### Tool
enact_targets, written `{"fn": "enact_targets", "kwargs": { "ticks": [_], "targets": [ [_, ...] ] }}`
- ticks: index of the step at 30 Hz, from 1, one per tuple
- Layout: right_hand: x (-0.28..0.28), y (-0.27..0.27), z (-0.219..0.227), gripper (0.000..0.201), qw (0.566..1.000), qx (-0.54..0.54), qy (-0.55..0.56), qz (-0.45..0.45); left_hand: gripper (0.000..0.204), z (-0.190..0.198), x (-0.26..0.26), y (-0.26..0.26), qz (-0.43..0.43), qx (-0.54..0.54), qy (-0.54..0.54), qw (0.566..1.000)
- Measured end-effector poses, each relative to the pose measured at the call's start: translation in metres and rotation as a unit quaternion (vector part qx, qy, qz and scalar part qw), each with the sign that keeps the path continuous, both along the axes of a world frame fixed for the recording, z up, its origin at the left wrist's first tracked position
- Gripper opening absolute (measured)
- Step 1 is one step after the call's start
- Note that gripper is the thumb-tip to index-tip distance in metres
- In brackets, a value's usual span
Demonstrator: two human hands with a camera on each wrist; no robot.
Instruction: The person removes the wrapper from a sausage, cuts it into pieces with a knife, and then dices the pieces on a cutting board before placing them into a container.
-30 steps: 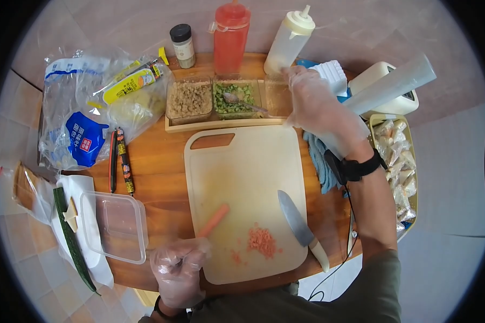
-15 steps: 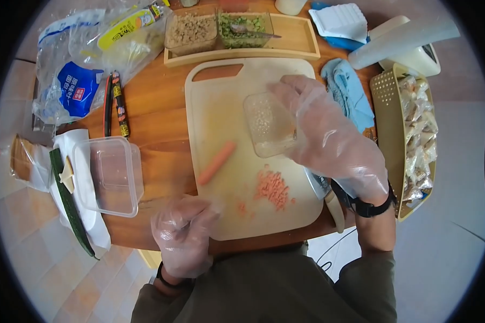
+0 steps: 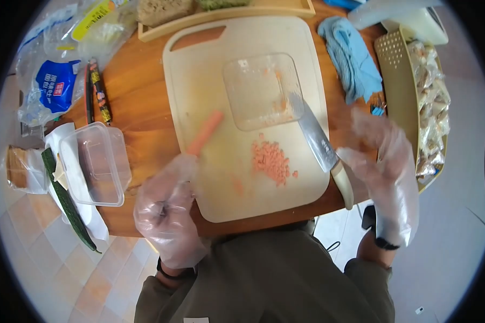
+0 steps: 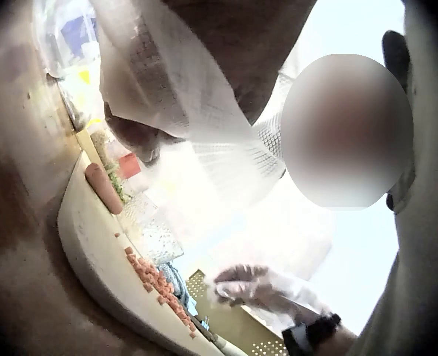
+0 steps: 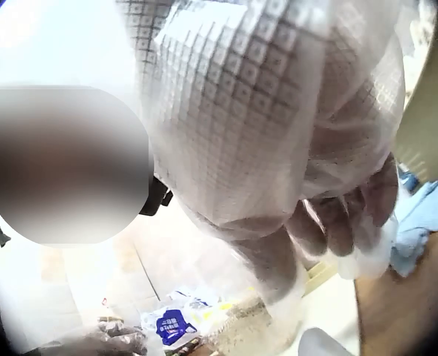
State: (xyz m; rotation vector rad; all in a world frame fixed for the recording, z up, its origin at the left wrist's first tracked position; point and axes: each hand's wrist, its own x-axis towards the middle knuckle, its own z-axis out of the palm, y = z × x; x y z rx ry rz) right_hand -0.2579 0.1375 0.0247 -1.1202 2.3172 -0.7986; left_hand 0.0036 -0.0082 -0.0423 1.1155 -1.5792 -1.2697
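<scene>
My gloved left hand hovers beside the cutting board's lower left edge with nothing in its loosely bent fingers. Its fingertips overlap the near end of a pink sausage in the head view, while the left wrist view shows the sausage lying on the board. At the right, my gloved right hand is raised near the knife handle, fingers spread and apart from it. A clear square container stands on the cutting board, above a heap of diced sausage. The knife lies along the right side, its tip by the container.
Left of the board are an empty plastic box, a cucumber and plastic packaging. A wooden tray with filled containers is behind. To the right lie a blue cloth and a basket of wrapped pieces.
The right hand brought the clear container from the wooden tray onto the board, let it go and drew back to the right. The left hand stays by the board's left edge. The view tilted down.
</scene>
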Motion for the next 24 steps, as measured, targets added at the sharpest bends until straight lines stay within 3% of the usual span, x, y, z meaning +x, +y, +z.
{"fn": "enact_targets", "kwargs": {
  "ticks": [2,3,4,5,6,8,10,11,13,17,19,21,23,24],
  "targets": [
    [0.021,0.035,-0.016,0.062,0.964,-0.003,-0.186,-0.191,0.011,-0.004,0.002,0.000,-0.011,0.002,0.037,0.999],
    [0.029,0.040,-0.016,0.062,0.962,-0.001,-0.191,-0.194,0.013,-0.006,0.005,-0.001,-0.016,-0.003,0.080,0.997],
    [0.036,0.043,-0.017,0.057,0.989,0.071,-0.067,-0.110,0.021,-0.012,0.009,-0.002,-0.030,-0.055,0.058,0.996],
    [0.041,0.046,-0.019,0.052,0.988,0.140,0.060,-0.021,0.021,-0.013,0.010,-0.002,-0.032,-0.055,0.055,0.997],
    [0.041,0.052,-0.029,0.052,0.988,0.111,0.104,0.002,0.024,-0.010,0.009,-0.003,-0.068,-0.078,-0.006,0.995],
    [0.043,0.057,-0.037,0.054,0.980,0.129,0.150,0.018,0.027,-0.008,0.011,0.003,-0.104,-0.104,-0.072,0.986],
    [0.046,0.059,-0.047,0.055,0.970,0.143,0.195,0.037,0.026,-0.009,0.013,0.016,-0.110,-0.310,-0.212,0.920],
    [0.046,0.060,-0.053,0.058,0.966,0.133,0.218,0.030,0.026,-0.005,0.015,0.022,-0.109,-0.311,-0.217,0.919],
    [0.045,0.059,-0.059,0.061,0.963,0.120,0.241,0.024,0.024,0.004,0.019,0.032,-0.156,-0.367,-0.307,0.864],
    [0.048,0.065,-0.055,0.052,0.984,0.113,0.128,-0.045,0.021,-0.007,0.032,0.048,-0.169,-0.352,-0.305,0.869],
    [0.056,0.073,-0.044,0.048,0.988,0.095,0.093,-0.083,0.023,-0.016,0.045,0.050,-0.151,-0.335,-0.257,0.894],
    [0.066,0.080,-0.032,0.032,0.959,0.147,-0.069,-0.230,0.029,-0.024,0.049,0.054,-0.170,-0.314,-0.258,0.898],
    [0.074,0.099,-0.039,0.026,0.963,0.083,-0.106,-0.233,0.035,-0.024,0.044,0.059,-0.190,-0.293,-0.263,0.899],
    [0.079,0.105,-0.037,0.026,0.939,0.083,-0.190,-0.274,0.042,-0.019,0.032,0.065,-0.169,-0.320,-0.329,0.872]
  ]
}}
